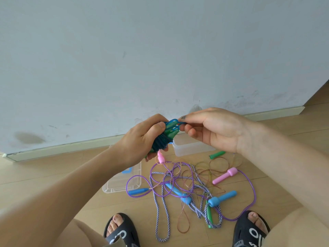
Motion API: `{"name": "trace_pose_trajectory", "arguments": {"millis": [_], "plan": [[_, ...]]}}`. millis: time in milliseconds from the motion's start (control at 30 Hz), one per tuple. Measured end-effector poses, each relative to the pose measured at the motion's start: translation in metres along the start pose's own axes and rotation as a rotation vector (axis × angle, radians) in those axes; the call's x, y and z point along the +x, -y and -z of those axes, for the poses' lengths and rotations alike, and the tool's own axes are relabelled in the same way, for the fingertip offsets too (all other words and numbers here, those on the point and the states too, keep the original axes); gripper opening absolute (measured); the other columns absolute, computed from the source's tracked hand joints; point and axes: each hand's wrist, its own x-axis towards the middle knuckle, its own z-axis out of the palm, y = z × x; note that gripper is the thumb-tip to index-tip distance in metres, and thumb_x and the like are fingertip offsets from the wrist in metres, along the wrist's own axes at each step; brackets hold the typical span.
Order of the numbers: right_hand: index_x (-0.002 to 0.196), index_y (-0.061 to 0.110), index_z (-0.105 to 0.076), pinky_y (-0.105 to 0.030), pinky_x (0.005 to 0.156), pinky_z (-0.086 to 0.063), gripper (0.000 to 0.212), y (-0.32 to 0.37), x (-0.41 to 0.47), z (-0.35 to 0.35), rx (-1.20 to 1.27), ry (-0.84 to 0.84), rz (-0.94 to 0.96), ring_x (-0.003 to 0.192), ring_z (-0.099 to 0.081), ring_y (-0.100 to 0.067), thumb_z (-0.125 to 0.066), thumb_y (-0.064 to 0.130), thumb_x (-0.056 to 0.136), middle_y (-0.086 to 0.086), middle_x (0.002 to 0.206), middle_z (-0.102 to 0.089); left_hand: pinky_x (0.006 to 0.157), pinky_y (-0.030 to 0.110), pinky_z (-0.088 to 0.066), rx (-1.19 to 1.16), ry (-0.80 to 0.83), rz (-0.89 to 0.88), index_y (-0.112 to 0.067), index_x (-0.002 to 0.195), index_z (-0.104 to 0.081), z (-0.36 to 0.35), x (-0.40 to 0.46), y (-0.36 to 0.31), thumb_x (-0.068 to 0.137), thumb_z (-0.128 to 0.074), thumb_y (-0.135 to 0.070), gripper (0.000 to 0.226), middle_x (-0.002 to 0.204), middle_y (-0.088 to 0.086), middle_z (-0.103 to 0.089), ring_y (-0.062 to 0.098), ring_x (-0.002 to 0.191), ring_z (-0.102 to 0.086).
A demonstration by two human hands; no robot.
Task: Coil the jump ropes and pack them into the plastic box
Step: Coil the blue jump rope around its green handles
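My left hand [142, 139] grips a coiled blue jump rope [162, 142] wound around its green handles [171, 133]. My right hand [211, 129] pinches a blue loop of that rope [175, 121] at the top of the bundle. Below on the floor lies a tangle of ropes: a purple one [252, 191], a blue-and-white braided one [158, 209] and a thin brownish one [219, 164], with pink [225, 175], blue [222, 197] and green [217, 155] handles. The clear plastic box [192, 148] stands open by the wall, partly hidden behind my hands.
The box's clear lid [122, 182] with a blue latch lies flat left of the tangle. A white wall with a skirting board [62, 149] runs close behind. My feet in black sandals [119, 230] rest on the wooden floor at the near edge.
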Motion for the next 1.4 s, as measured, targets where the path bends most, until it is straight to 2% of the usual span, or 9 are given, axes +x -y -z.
{"name": "trace_pose_trajectory", "arguments": {"millis": [233,367,500,600,700,867,1033,1200,1400], "plan": [[0.095,0.001,-0.068,-0.019,0.050,-0.051,0.016,-0.002,-0.001,0.001,-0.139,0.044,0.080,0.056,-0.060,-0.012,-0.061,0.015,0.097,-0.010,0.074,-0.065,0.049,0.031,-0.041,0.010,-0.048,-0.012,-0.012,0.098,-0.054,0.002,0.003,-0.002,0.106,-0.033,-0.019,0.024,0.078,0.014,-0.068,0.025,0.046,-0.048],[0.098,0.000,-0.066,-0.020,0.048,-0.050,0.006,-0.004,0.000,0.003,-0.245,0.011,0.098,0.054,-0.060,-0.013,-0.064,0.003,0.093,-0.013,0.075,-0.066,0.049,0.030,-0.042,0.070,-0.056,-0.014,-0.027,0.107,-0.055,0.000,0.001,0.000,0.104,-0.036,-0.023,0.020,0.073,0.007,-0.068,0.024,0.047,-0.049],[0.097,0.000,-0.064,-0.020,0.046,-0.048,0.005,-0.007,0.002,0.004,-0.318,0.015,0.095,0.051,-0.060,-0.012,-0.061,0.003,0.095,-0.011,0.069,-0.065,0.048,0.032,-0.042,0.042,-0.066,-0.036,-0.033,0.113,-0.056,-0.001,-0.001,-0.001,0.105,-0.034,-0.023,0.025,0.074,0.008,-0.067,0.027,0.048,-0.049],[0.094,0.002,-0.064,-0.018,0.043,-0.046,0.006,-0.008,0.006,0.005,-0.272,0.025,0.032,0.050,-0.054,-0.010,-0.060,0.006,0.096,-0.006,0.067,-0.062,0.048,0.035,-0.041,0.002,-0.068,-0.046,-0.026,0.105,-0.060,-0.001,-0.002,-0.002,0.106,-0.034,-0.023,0.026,0.079,0.017,-0.067,0.033,0.049,-0.046],[0.093,0.002,-0.066,-0.016,0.041,-0.042,0.012,-0.008,0.005,0.007,-0.265,0.053,-0.035,0.048,-0.050,-0.008,-0.058,0.009,0.098,-0.005,0.067,-0.057,0.046,0.032,-0.040,0.015,-0.105,-0.025,-0.015,0.097,-0.061,0.000,-0.001,-0.002,0.106,-0.034,-0.022,0.029,0.079,0.021,-0.065,0.027,0.047,-0.046],[0.100,0.010,-0.070,-0.026,0.060,-0.053,0.015,-0.004,0.001,0.006,-0.231,0.110,0.041,0.073,-0.062,-0.021,-0.057,0.017,0.099,-0.013,0.092,-0.066,0.047,0.032,-0.037,0.027,-0.104,0.007,-0.001,0.093,-0.057,0.002,0.000,-0.002,0.105,-0.034,-0.022,0.033,0.077,0.020,-0.065,0.024,0.045,-0.046],[0.099,0.005,-0.066,-0.026,0.069,-0.056,0.013,-0.004,-0.002,0.004,-0.182,0.229,0.064,0.077,-0.068,-0.020,-0.053,0.009,0.099,-0.013,0.090,-0.072,0.047,0.032,-0.034,-0.017,-0.084,0.010,0.001,0.097,-0.058,0.000,0.000,-0.006,0.105,-0.032,-0.021,0.035,0.078,0.023,-0.064,0.025,0.045,-0.044],[0.104,0.003,-0.066,-0.018,0.060,-0.054,0.015,-0.002,-0.005,0.007,-0.061,0.292,-0.038,0.069,-0.065,-0.012,-0.057,0.013,0.097,-0.011,0.094,-0.072,0.045,0.029,-0.034,-0.057,-0.091,0.009,-0.001,0.096,-0.060,0.005,-0.001,-0.008,0.106,-0.030,-0.020,0.037,0.073,0.015,-0.065,0.025,0.045,-0.043],[0.098,0.000,-0.066,-0.014,0.050,-0.047,0.024,-0.009,-0.001,0.008,0.141,0.293,-0.188,0.063,-0.055,-0.009,-0.067,0.009,0.076,-0.010,0.084,-0.068,0.046,0.031,-0.033,-0.114,-0.052,-0.015,-0.003,0.095,-0.062,0.005,-0.002,-0.012,0.107,-0.029,-0.023,0.041,0.073,0.015,-0.065,0.026,0.043,-0.041]]}}
